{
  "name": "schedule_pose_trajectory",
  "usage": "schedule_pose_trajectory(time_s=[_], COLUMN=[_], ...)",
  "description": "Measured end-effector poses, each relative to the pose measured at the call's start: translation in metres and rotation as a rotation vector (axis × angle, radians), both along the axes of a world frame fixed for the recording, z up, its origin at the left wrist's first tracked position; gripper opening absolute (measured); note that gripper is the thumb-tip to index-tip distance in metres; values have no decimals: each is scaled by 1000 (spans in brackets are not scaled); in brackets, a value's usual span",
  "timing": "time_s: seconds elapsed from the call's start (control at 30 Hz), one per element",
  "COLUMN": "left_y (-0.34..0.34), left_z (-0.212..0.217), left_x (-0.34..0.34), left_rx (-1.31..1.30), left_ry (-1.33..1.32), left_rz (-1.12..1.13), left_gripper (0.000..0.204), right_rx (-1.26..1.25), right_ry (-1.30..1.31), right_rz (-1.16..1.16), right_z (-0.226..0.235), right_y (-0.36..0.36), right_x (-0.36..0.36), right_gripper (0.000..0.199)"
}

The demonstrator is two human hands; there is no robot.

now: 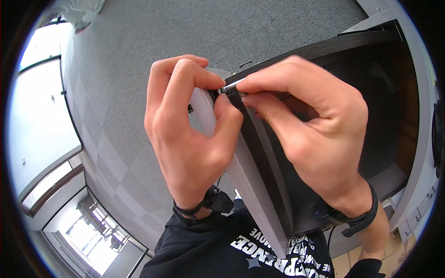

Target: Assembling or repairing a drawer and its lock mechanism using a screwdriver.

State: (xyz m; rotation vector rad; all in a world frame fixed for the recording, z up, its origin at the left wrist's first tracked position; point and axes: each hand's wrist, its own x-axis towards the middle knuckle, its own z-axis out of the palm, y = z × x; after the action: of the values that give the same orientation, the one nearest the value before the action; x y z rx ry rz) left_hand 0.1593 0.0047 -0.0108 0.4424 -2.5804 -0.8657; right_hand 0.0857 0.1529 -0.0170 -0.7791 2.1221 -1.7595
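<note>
Both hands meet at the far corner of an open dark drawer (338, 102) with a pale grey front panel (250, 185). My left hand (185, 125) is closed in a pinch, index fingertip and thumb at the panel's upper end; what lies between them is hidden. From the drawer side, my right hand (320, 116) pinches beside a thin silver metal piece (233, 84) that shows between the two index fingertips. Its other end is covered by the fingers. A dark strip (259, 157) runs along the inner side of the panel.
The drawer sits in a pale cabinet (419, 157) on the right, with wall sockets (412, 222) lower down. Grey carpet (185, 28) spreads beyond. White wall panels (44, 106) and a bright window (90, 236) are at left. The panel's near end touches my black shirt (199, 250).
</note>
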Motion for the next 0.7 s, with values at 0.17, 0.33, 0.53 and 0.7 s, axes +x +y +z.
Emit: schedule_pose_trajectory(time_s=[0.17,0.33,0.53,0.7], left_y=[-2,-2,-1,-3], left_z=[-2,-2,-3,-9], left_x=[1,2,2,3], left_rx=[8,-14,-12,-7], left_ry=[13,8,-7,16], left_rz=[-13,-18,2,-3], left_gripper=[16,16,16,15], right_rx=[-31,-15,-20,10], right_ry=[90,181,375,464], right_rz=[-85,-94,-102,-172], right_z=[-6,-8,-18,-26], right_y=[-7,-8,-15,-20], right_x=[1,0,-1,3], right_gripper=[19,21,19,20])
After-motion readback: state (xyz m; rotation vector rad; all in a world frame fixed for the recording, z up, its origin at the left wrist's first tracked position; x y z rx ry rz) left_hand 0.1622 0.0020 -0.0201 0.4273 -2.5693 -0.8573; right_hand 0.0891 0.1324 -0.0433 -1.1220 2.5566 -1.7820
